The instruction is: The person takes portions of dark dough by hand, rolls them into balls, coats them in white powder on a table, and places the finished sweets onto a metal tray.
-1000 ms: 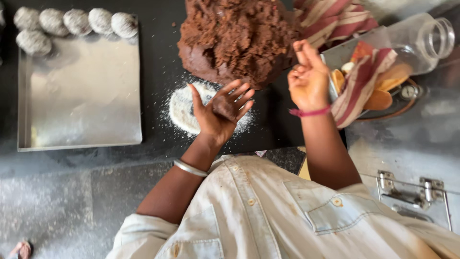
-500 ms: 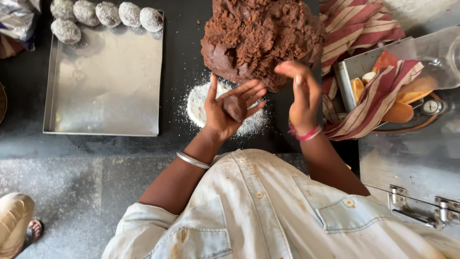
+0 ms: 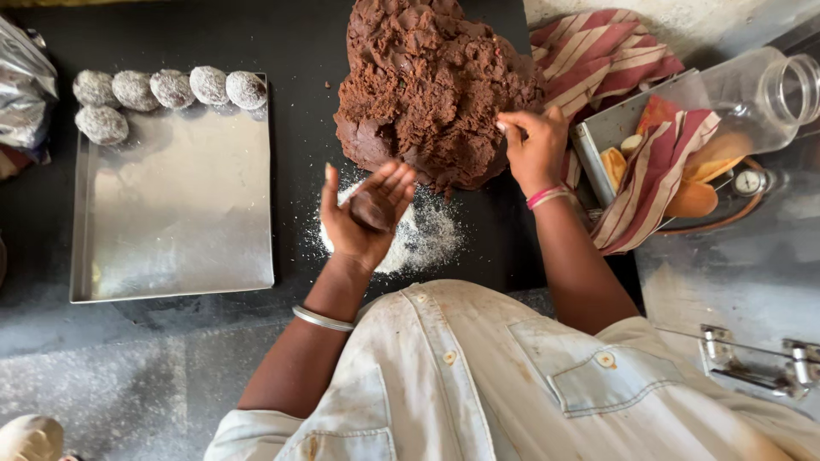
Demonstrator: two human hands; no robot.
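left hand (image 3: 366,218): palm up, fingers half curled into a cup, cradling a small dough piece (image 3: 371,209); held flat and open, likely so the piece sits ready for shaping. metal bangle (image 3: 323,318) on the wrist.

right hand (image 3: 534,145): fingers bunched and pressed to the near right edge of the dough mound (image 3: 431,85), pinching at it; whether a bit is already gripped cannot be told. pink and white bands (image 3: 547,196) on the wrist.

dough mound: large, dark brown, crumbly, just ahead of both hands on the black counter (image 3: 299,38); within easy reach.

white powder (image 3: 410,239): loose heap directly under the left hand, apparently kept there for coating.

tray (image 3: 175,218): steel, rectangular, left of the left hand; six powder-dusted balls (image 3: 171,87) along its far edge and far left corner, rest bare.

striped cloth (image 3: 598,55): red and cream, right of the right hand, draped over and into a steel tin (image 3: 598,137).

jar (image 3: 760,98): clear plastic, on its side, mouth open, far right; no label discernible.

foil bag (image 3: 21,85): silvery, crumpled, far left beyond the tray; no print legible.

shirt (image 3: 512,384): pale, buttoned, stained, nearest the camera.
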